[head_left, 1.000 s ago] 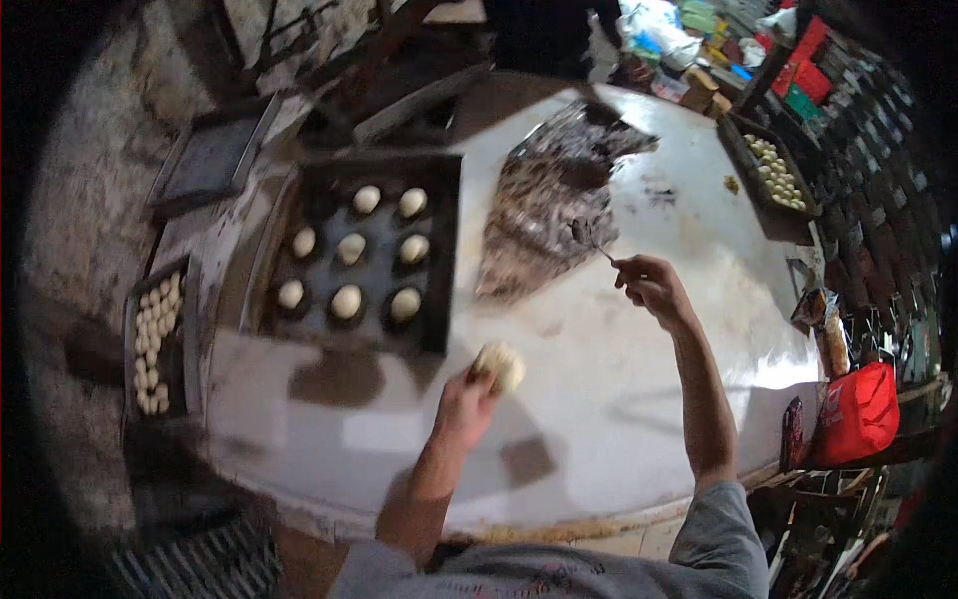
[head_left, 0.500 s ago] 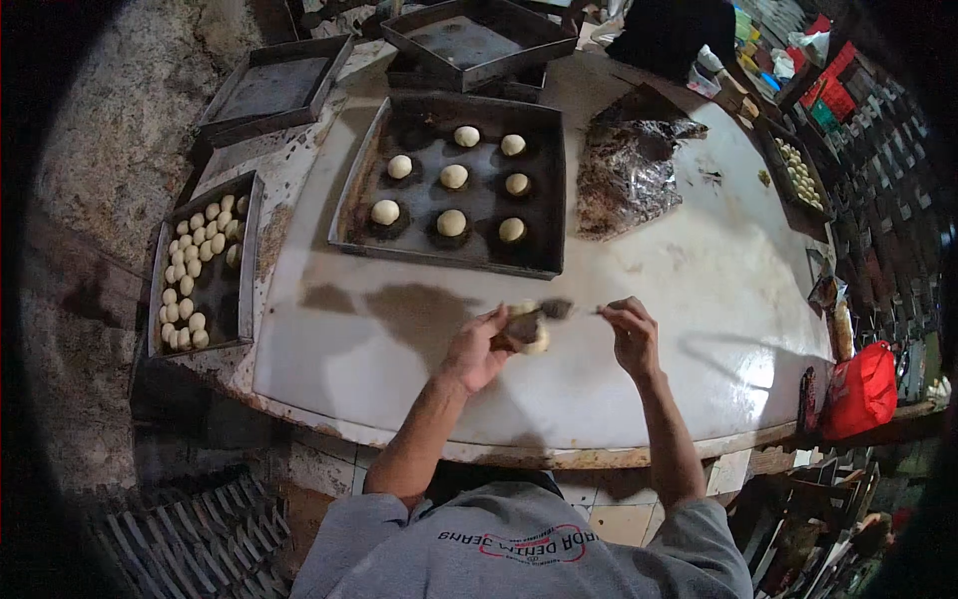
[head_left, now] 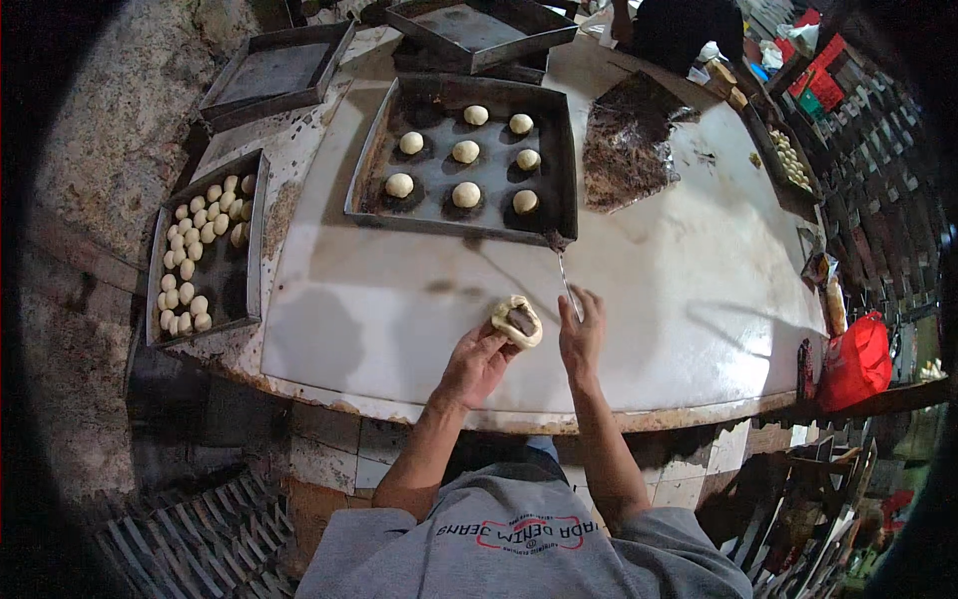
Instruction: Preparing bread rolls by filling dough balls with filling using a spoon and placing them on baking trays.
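Note:
My left hand (head_left: 475,365) holds a flattened piece of dough (head_left: 532,334), cupped open, with dark brown filling (head_left: 521,319) in its middle. My right hand (head_left: 582,329) grips a thin metal utensil (head_left: 567,277) by its lower end. The utensil points away from me, its far tip coated in dark filling and close to the front right corner of the large metal tray (head_left: 439,228); whether it touches the tray I cannot tell. Several round dough balls (head_left: 465,152) sit spaced in rows on that tray.
A smaller tray (head_left: 254,240) with many dough balls stands at the left edge of the white tabletop (head_left: 689,329). Other trays (head_left: 484,35) lie at the back. Right of the large tray is a plastic sheet with dark filling (head_left: 629,150). A red bag (head_left: 856,361) sits at far right.
My right hand has come left and turned the utensil from pointing at the dough to pointing away toward the tray. The dough in my left hand now faces up with filling showing.

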### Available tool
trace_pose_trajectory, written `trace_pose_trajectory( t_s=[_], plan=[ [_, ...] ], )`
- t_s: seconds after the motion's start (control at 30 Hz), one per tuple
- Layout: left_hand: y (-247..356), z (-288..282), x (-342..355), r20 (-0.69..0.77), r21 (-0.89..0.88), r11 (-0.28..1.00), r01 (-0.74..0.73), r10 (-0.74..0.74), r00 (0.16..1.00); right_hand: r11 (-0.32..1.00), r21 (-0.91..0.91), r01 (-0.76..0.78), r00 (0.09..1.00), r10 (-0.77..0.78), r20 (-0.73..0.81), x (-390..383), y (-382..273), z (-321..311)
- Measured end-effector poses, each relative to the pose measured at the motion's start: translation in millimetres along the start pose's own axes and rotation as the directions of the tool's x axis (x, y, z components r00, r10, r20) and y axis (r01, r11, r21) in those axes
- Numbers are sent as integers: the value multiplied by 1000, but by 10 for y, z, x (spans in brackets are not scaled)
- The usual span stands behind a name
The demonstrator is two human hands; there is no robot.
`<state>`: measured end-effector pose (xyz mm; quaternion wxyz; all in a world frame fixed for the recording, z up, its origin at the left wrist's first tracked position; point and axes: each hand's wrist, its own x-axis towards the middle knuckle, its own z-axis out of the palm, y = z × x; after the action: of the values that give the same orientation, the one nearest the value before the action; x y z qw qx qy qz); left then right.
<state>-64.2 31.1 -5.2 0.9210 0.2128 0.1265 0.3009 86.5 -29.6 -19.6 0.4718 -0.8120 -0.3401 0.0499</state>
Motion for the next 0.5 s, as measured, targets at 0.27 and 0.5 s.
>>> trace_pose_trajectory(
  t_s=[0.27,0.5],
  plan=[
    [-253,132,-72,-4,87,996,5,-5,1000,737,612,-286,932,66,356,-671,-559,-485],
    [-477,429,-277,-31,721,689,75,-75,997,968,251,-2,945,-81,317,-738,-209,-1035]
  ],
)
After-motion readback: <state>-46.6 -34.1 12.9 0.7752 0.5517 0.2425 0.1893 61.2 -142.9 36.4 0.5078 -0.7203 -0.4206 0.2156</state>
